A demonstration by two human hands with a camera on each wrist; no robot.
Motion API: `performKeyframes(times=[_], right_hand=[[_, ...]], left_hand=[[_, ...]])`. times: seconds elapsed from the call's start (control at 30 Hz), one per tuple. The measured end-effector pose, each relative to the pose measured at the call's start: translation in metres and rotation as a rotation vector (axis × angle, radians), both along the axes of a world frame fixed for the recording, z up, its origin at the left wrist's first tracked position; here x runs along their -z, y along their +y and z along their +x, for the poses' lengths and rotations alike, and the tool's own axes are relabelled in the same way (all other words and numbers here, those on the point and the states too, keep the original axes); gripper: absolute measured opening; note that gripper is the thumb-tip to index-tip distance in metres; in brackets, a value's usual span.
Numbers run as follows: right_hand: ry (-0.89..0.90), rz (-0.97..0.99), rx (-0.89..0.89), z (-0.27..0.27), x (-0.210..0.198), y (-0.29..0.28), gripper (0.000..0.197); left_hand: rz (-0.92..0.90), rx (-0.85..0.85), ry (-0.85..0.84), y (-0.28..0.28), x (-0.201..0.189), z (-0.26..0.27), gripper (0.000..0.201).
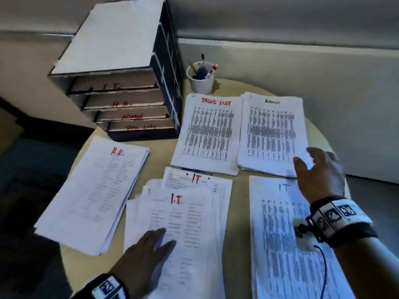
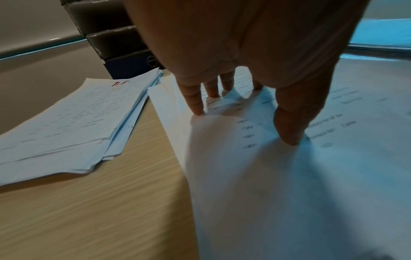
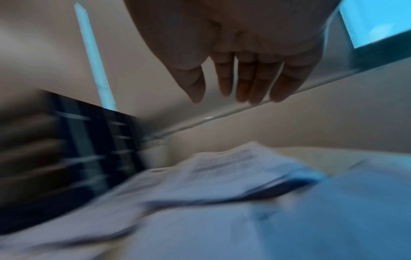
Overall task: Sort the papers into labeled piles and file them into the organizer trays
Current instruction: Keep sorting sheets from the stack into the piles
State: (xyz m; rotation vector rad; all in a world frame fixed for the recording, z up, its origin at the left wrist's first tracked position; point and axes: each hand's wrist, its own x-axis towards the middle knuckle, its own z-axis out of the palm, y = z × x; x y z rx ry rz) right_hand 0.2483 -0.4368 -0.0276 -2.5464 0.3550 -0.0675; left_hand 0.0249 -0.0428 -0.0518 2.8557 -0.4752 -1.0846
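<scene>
Several paper piles lie on the round table: an H.R. pile [image 1: 95,190] at left, a loose I.T. pile [image 1: 183,225] in the middle, a black-lettered IT pile [image 1: 278,234] at right, a TASKS LIST pile [image 1: 208,132] and an Admin pile [image 1: 273,132] behind. My left hand [image 1: 149,249] presses straight fingers [image 2: 195,103] flat on the middle I.T. pile [image 2: 278,176]. Above the Admin pile's near right corner my right hand [image 1: 317,169] hovers, fingers [image 3: 246,84] straight, holding nothing. The dark organizer [image 1: 170,87] with trays labelled I.T., H.R., ADMIN and TASK LIST stands at back left.
A white cup [image 1: 200,82] of pens stands behind the TASKS LIST pile, right of the organizer. A grey wall runs close behind the table. Bare tabletop [image 2: 100,211] shows between the H.R. pile [image 2: 73,123] and the I.T. pile. The right wrist view is motion-blurred.
</scene>
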Motion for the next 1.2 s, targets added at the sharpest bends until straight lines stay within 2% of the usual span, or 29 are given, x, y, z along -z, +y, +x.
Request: performKeyframes(times=[0.07, 0.17, 0.23, 0.3, 0.37, 0.47, 0.53, 0.57, 0.63, 0.73, 0.8, 0.87, 0.9, 0.93, 1.03, 1.07, 1.1, 1.13, 1.17, 1.2], right_hand=[[-0.081, 0.07, -0.297, -0.065, -0.002, 0.037, 0.034], [0.005, 0.045, -0.814, -0.166, 0.01, 0.094, 0.033], [0.075, -0.069, -1.008, -0.217, 0.026, 0.124, 0.042], [0.199, -0.177, -1.086, -0.249, 0.039, 0.144, 0.051], [0.284, -0.236, -1.059, -0.264, 0.048, 0.151, 0.048], [0.319, -0.289, -1.0, -0.273, 0.051, 0.158, 0.039], [0.35, -0.269, -1.004, -0.276, 0.053, 0.157, 0.035], [0.357, -0.238, -0.995, -0.277, 0.055, 0.157, 0.033], [0.345, -0.208, -0.942, -0.279, 0.055, 0.158, 0.03], [0.325, -0.202, -0.866, -0.284, 0.054, 0.164, 0.028], [0.399, -0.161, -0.83, -0.288, 0.054, 0.169, 0.036], [0.408, -0.147, -0.78, -0.29, 0.054, 0.171, 0.039], [0.39, -0.116, -0.723, -0.288, 0.05, 0.173, 0.04], [0.321, -0.049, -0.639, -0.287, 0.05, 0.173, 0.045], [0.017, 0.217, -0.173, -0.276, 0.045, 0.165, 0.092], [-0.045, 0.323, -0.046, -0.269, 0.04, 0.162, 0.102], [-0.031, 0.458, 0.047, -0.262, 0.033, 0.159, 0.1], [0.012, 0.58, 0.082, -0.255, 0.025, 0.157, 0.084], [0.072, 0.619, 0.071, -0.25, 0.018, 0.154, 0.059], [0.132, 0.576, 0.017, -0.246, 0.01, 0.153, 0.038]], left_hand=[[0.008, -0.06, 0.127, -0.015, 0.003, 0.002, 0.08], [0.019, -0.054, 0.06, -0.016, 0.006, -0.006, 0.079], [0.014, -0.071, 0.081, -0.01, 0.01, -0.002, 0.084], [-0.019, -0.086, 0.054, -0.003, 0.013, 0.012, 0.086], [-0.025, -0.157, -0.029, 0.006, 0.011, 0.032, 0.091], [-0.021, -0.334, -0.182, 0.027, 0.013, 0.071, 0.1], [-0.04, -0.457, -0.184, 0.036, 0.013, 0.094, 0.101], [-0.052, -0.487, -0.165, 0.041, 0.014, 0.101, 0.096], [-0.047, -0.447, -0.144, 0.043, 0.013, 0.106, 0.079], [-0.074, -0.355, -0.311, 0.051, 0.011, 0.097, 0.047], [-0.228, -0.305, -0.459, 0.057, 0.012, 0.088, 0.031], [-0.418, -0.255, -0.568, 0.066, 0.014, 0.082, 0.026], [-0.53, -0.265, -0.538, 0.066, 0.01, 0.079, 0.03], [-0.629, -0.295, -0.438, 0.065, 0.0, 0.075, 0.032], [-0.886, -0.393, -0.197, 0.058, -0.031, 0.053, 0.012], [-0.922, -0.39, -0.131, 0.056, -0.041, 0.042, 0.012], [-0.949, -0.38, -0.064, 0.054, -0.045, 0.033, 0.013], [-0.978, -0.395, 0.014, 0.055, -0.046, 0.027, 0.011], [-0.993, -0.429, 0.078, 0.056, -0.044, 0.025, 0.012], [-0.981, -0.469, 0.12, 0.058, -0.04, 0.027, 0.019]])
